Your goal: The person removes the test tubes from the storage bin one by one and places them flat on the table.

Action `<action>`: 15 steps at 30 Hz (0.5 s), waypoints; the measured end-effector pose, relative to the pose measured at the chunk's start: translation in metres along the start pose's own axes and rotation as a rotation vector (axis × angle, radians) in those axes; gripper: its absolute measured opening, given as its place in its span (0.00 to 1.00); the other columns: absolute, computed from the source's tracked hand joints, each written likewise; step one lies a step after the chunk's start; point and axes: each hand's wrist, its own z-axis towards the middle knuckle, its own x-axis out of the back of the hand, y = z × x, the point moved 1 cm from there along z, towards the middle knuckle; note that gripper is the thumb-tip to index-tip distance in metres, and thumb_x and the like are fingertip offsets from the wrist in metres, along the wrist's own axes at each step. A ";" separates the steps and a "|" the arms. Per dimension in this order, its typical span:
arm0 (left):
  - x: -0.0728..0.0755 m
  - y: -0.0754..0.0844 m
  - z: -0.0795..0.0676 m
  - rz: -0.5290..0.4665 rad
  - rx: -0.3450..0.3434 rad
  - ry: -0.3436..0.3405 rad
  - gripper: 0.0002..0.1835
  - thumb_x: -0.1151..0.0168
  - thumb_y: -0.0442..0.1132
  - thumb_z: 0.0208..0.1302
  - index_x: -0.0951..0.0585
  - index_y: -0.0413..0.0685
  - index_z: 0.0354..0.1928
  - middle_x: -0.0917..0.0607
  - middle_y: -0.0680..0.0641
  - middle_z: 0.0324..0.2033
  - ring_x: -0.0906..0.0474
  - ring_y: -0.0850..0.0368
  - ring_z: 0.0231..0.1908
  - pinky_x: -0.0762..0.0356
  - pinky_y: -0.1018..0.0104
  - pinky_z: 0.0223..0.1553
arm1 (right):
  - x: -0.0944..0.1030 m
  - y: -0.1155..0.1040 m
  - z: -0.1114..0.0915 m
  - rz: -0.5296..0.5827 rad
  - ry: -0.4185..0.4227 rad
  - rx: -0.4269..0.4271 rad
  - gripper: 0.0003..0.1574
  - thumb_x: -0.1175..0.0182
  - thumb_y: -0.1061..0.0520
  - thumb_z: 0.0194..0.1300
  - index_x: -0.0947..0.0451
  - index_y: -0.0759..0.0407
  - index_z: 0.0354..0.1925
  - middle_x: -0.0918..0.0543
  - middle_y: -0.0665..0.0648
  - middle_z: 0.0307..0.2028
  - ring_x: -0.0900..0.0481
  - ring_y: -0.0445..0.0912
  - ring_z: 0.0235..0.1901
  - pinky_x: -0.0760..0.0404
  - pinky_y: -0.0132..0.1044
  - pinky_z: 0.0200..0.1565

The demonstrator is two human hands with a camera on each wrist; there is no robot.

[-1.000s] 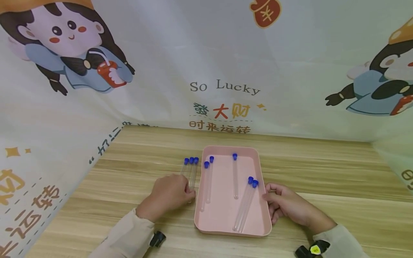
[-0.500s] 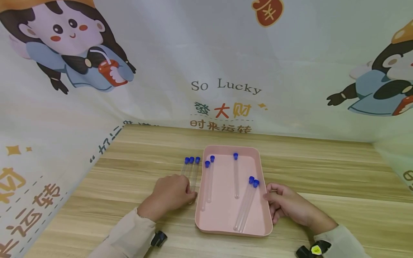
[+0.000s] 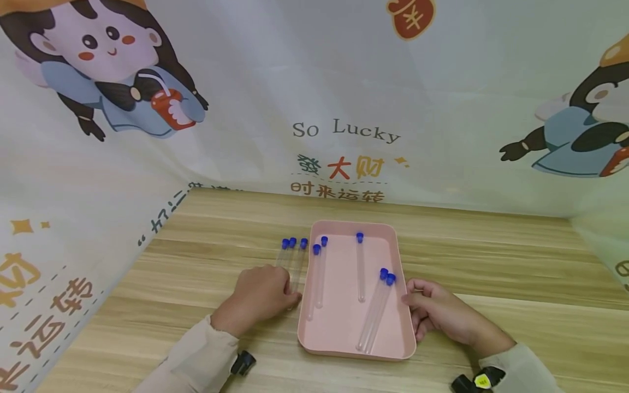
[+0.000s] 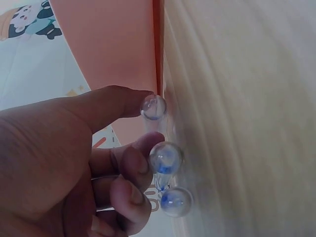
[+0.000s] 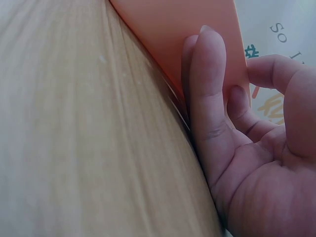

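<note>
Three clear test tubes with blue caps lie on the table left of a pink tray [image 3: 339, 341]. My left hand [image 3: 262, 292] is over their lower ends. Its thumb and forefinger pinch the test tube [image 3: 297, 267] nearest the tray, close to its rounded end, as the left wrist view shows. The other two, a middle tube [image 4: 166, 158] and an outer tube [image 4: 176, 201], lie beside the curled fingers. At the tray's right side my right hand [image 3: 434, 311] holds the edge, thumb at the rim and fingers against the outer wall.
Inside the tray lie several capped tubes: two along the left wall, one tube [image 3: 361, 273] near the middle, and a slanted pair [image 3: 375, 314] at lower right. A printed cloth [image 3: 245, 109] stands behind and beside the wooden table [image 3: 491, 251].
The capped end of the pinched test tube has shifted slightly right toward the tray, widening its gap from the other two. My right hand stays at the tray's edge.
</note>
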 end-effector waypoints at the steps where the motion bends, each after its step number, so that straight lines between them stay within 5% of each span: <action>1: 0.000 0.000 0.000 0.001 0.000 -0.001 0.22 0.32 0.55 0.60 0.28 0.57 0.15 0.26 0.57 0.14 0.30 0.59 0.18 0.35 0.61 0.23 | 0.000 0.000 0.000 0.001 0.000 -0.001 0.06 0.50 0.57 0.74 0.37 0.55 0.38 0.21 0.50 0.24 0.20 0.41 0.21 0.18 0.36 0.25; 15: 0.002 0.002 0.000 0.028 -0.025 0.070 0.20 0.35 0.51 0.60 0.29 0.58 0.14 0.27 0.57 0.13 0.30 0.59 0.18 0.35 0.59 0.21 | 0.000 -0.001 -0.001 0.000 -0.003 -0.005 0.05 0.50 0.57 0.74 0.36 0.55 0.39 0.21 0.50 0.24 0.20 0.41 0.21 0.18 0.35 0.25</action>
